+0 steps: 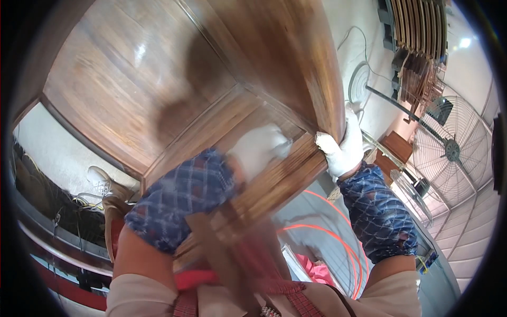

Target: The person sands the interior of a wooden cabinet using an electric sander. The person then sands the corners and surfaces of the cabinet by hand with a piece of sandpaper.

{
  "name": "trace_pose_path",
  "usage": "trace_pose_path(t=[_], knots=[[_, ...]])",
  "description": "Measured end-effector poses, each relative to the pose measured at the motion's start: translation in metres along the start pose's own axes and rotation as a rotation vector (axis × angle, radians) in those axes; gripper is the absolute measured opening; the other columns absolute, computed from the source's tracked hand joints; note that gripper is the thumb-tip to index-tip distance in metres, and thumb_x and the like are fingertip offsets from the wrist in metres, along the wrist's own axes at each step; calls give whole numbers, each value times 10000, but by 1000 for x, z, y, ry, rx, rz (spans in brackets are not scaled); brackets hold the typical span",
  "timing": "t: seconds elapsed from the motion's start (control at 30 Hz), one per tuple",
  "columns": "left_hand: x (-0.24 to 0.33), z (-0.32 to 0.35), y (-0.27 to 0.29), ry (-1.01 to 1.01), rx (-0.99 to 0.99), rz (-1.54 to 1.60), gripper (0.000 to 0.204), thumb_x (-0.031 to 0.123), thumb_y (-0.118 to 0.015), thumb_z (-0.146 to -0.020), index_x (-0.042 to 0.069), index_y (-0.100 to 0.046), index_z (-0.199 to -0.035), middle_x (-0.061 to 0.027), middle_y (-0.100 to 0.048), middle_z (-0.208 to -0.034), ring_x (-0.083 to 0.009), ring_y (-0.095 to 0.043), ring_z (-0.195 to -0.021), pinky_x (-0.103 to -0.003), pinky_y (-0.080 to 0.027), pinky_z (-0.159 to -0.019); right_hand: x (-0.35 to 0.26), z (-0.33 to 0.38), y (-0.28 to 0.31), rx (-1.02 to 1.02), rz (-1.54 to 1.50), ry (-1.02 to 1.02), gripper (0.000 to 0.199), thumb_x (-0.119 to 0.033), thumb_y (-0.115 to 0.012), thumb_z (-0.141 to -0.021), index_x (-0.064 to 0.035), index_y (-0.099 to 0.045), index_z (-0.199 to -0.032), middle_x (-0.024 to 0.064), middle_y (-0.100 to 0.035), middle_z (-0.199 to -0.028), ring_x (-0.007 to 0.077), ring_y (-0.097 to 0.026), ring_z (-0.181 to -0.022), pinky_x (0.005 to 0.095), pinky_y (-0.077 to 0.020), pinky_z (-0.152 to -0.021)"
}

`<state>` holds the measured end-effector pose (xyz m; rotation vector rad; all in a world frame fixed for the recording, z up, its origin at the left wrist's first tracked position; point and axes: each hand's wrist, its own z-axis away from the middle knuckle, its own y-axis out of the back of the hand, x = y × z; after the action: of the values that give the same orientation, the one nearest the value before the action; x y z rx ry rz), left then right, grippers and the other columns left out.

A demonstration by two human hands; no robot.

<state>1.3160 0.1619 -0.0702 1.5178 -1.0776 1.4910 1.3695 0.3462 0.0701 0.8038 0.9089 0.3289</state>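
A large brown wooden furniture piece (121, 68) with framed panels fills the upper left and middle. My left hand (259, 149), in a white glove, is curled closed against the inner side of its near wooden rail (269, 177). A small greyish bit shows at the fingertips, blurred, and I cannot make out what it is. My right hand (346, 150), also white-gloved, grips the corner where the upright curved board (322, 68) meets the rail. Its thumb lies on the near side and its fingers go around the outer edge. Blue checked sleeve covers are on both forearms.
A pedestal fan (451, 150) stands at right, its round base (359, 84) by the wall. Curved wooden parts (420, 26) are stacked at upper right. An orange hose (338, 238) loops over the grey floor, near a pink cloth (315, 270). A shoe (99, 181) shows at left.
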Motion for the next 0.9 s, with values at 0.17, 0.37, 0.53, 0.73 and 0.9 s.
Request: trace_pose_path(t=[0.17,0.37,0.53,0.73,0.9], knots=[[33,173,31,229,111,37,85,-7,-618,-804,72,-631,-831,-81,-529,-736,-255,-539,-702,-331,-442,-648,3,6,8,-18,-50,-59,648,-354,-767,-767,28,-531,-1234,202,-587,-1126,329,-592,-1045,394,-457,-930],[-18,335,86,909,391,-581,107,60,-640,-816,36,-683,-911,-122,-611,-778,-273,-610,-785,-331,-491,-698,7,6,7,-55,47,-40,709,-366,-760,-760,45,-497,-1274,242,-575,-1174,373,-578,-1100,410,-458,-938],[-93,257,8,1012,402,-558,81,69,-624,-813,10,-645,-865,-182,-618,-913,-387,-587,-874,-414,-484,-768,-1,9,5,-20,-41,-146,656,-244,-690,-779,42,-444,-1316,170,-573,-1167,258,-562,-1083,374,-450,-957],[-99,3,-17,532,310,-240,115,128,-606,-818,92,-714,-821,-158,-650,-926,-356,-617,-909,-423,-502,-800,-6,9,-5,-33,112,-126,644,-206,-660,-786,39,-429,-1335,183,-558,-1187,287,-557,-1092,386,-437,-978],[-96,19,-43,665,289,-182,140,122,-619,-806,117,-695,-924,-141,-617,-1006,-345,-594,-982,-420,-498,-844,-2,19,2,4,-148,-318,547,-147,-598,-832,17,-407,-1317,133,-548,-1142,212,-549,-998,340,-478,-897]])
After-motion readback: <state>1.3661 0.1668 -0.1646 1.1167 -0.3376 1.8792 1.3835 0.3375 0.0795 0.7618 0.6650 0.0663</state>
